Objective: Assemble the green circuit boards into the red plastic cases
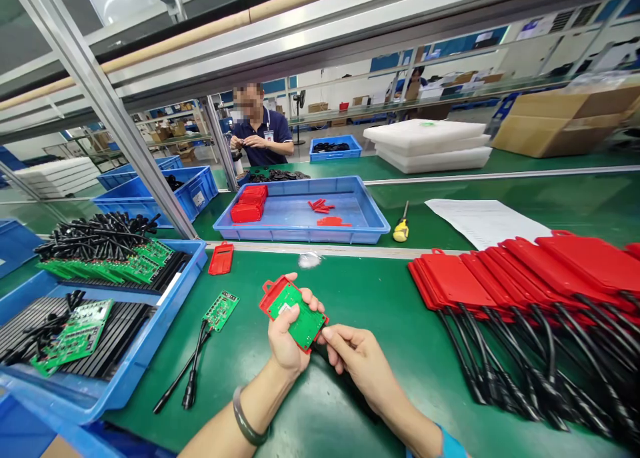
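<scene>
My left hand (290,331) is closed around a red plastic case (269,298) with a green circuit board (306,321) seated in it, the thumb lying on the board. At the case's lower end, my right hand (357,358) pinches a black cable (330,348) where it leaves the board; part of the cable is hidden under the hand. Left of my hands, another circuit board (223,310) with two black cables lies on the green bench. A loose red cover (221,259) rests just beyond it.
At left, a blue bin (170,318) holds cabled boards. Finished-looking red cases (460,278) with black cables are stacked at right. Ahead are a blue tray (300,233) with red parts, a yellow screwdriver (401,229) and paper (480,218). A co-worker (263,135) sits opposite, behind a metal post (125,118).
</scene>
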The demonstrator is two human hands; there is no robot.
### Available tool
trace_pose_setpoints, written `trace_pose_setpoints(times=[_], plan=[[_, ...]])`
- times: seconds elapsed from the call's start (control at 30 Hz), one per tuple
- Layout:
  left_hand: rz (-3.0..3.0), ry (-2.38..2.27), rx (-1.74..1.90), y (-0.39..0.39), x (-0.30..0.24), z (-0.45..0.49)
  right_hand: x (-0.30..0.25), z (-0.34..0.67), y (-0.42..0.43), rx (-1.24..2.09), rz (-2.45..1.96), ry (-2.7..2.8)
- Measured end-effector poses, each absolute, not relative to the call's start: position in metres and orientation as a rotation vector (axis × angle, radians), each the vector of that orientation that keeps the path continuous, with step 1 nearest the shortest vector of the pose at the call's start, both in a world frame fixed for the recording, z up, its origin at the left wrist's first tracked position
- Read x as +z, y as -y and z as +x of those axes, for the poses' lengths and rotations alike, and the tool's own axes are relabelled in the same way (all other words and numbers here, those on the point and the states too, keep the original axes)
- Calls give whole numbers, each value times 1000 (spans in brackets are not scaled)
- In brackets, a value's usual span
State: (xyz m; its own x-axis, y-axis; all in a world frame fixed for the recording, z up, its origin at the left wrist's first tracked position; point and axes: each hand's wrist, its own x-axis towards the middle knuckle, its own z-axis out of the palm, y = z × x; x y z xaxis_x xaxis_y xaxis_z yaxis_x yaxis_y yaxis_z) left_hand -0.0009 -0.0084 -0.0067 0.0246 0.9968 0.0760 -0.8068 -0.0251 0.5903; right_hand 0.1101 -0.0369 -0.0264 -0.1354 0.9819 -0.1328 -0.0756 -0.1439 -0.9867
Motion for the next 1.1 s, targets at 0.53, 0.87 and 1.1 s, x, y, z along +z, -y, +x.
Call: trace_pose_setpoints(times=[0.53,0.87,1.1], plan=[[675,-565,1067,3,-15,-9,-28,122,29,1625,-928,1215],[973,-843,990,-1,-21,-2,-37,137,16,1282,-1157,1204],[954,-893,1019,-1,-18,-4,-40,134,21,1166,-1142,1287]])
